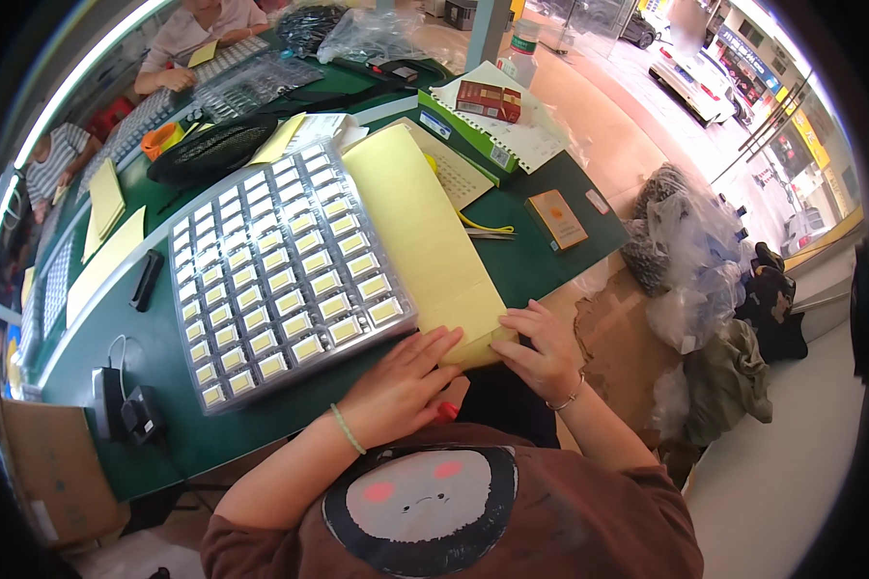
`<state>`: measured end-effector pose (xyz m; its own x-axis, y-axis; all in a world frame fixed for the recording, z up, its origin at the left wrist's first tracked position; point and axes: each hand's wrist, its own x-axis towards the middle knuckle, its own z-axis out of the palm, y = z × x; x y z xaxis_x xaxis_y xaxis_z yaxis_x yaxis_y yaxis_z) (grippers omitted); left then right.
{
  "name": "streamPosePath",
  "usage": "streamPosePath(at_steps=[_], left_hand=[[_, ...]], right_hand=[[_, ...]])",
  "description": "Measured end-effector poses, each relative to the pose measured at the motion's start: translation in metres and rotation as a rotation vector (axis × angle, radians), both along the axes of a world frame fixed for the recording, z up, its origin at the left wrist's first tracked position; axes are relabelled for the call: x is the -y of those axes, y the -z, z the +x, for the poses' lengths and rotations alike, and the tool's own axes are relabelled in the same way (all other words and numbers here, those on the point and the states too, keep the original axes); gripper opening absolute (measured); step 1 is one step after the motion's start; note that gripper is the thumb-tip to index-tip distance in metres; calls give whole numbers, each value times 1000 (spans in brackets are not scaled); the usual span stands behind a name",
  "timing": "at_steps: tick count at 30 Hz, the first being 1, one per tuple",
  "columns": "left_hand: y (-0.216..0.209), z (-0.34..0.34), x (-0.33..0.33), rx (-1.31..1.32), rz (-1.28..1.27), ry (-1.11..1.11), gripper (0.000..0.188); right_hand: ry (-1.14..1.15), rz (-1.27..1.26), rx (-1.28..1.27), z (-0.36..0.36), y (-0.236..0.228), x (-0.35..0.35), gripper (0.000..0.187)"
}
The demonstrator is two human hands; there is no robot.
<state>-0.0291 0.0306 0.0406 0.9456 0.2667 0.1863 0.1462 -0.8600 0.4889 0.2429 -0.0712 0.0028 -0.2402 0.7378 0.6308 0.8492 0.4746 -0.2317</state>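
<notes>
Your right hand [541,349] pinches the lower-right corner of the yellow sheet [420,232], centre frame. Your left hand [417,374], fingers together, covers its lower-left corner; grip hidden. Both equally near; long axis runs toward upper left.

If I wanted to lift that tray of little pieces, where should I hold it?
Probably by the left and right rims, one hand coming in from each side. The tray is wide and lies flat, with rows of pieces filling its top, so I'd keep it level.
</notes>
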Motion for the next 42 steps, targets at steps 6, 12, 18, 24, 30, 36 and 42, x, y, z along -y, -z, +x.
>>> streamPosePath(at_steps=[6, 12, 18, 24, 30, 36, 42], left_hand=[[17, -3, 4, 106, -53, -42, 42], [-29, -38, 5, 478, -242, 206, 34], [-80, -166, -37, 830, -117, -569, 33], [-36, -215, -94, 792, -64, -1000, 43], [-14, -208, -95, 776, -197, -972, 42], [-17, -212, -91, 732, -83, -969, 46], [-19, -210, -89, 706, -70, -958, 57]], right_hand=[[238, -71, -506, -22, -28, 16, 20], [-37, -389, -854, -51, -105, -36, 20], [-320, -1068, -1082, -154, -159, -134, 37], [-416, -1388, -1234, -249, -137, -211, 36], [-384, -1473, -1343, -270, -122, -234, 35], [-333, -1528, -1313, -267, -122, -237, 34], [-338, -1517, -1302, -269, -122, -237, 35]])
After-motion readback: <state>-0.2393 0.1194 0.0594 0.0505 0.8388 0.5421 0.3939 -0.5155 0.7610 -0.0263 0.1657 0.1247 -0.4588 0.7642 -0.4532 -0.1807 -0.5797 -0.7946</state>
